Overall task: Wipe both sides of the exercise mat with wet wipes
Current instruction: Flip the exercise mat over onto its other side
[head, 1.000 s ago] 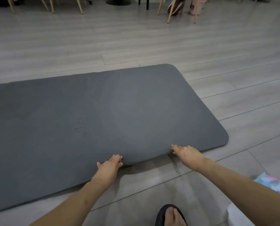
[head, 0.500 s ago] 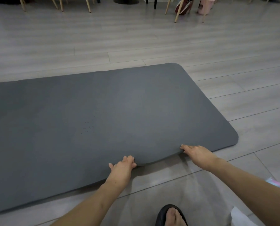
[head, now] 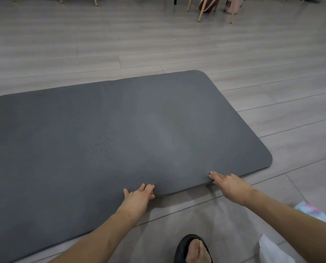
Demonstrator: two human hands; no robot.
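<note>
while the mat [head: 120, 130] lies flat, left hand [head: 138, 198] and right hand [head: 228, 184] each grip its near edge

Setting: a home living or dining room. Indicators: grey wood-look plank floor [head: 158, 38]; slanted wooden chair legs [head: 201, 13] along the top edge of the frame; a pink bin [head: 234, 3] at upper right; a foot in a black slipper [head: 193, 248] at bottom centre.

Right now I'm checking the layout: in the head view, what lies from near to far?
Sandalled foot → left hand gripping the near edge → exercise mat → bare floor → chair legs
</note>
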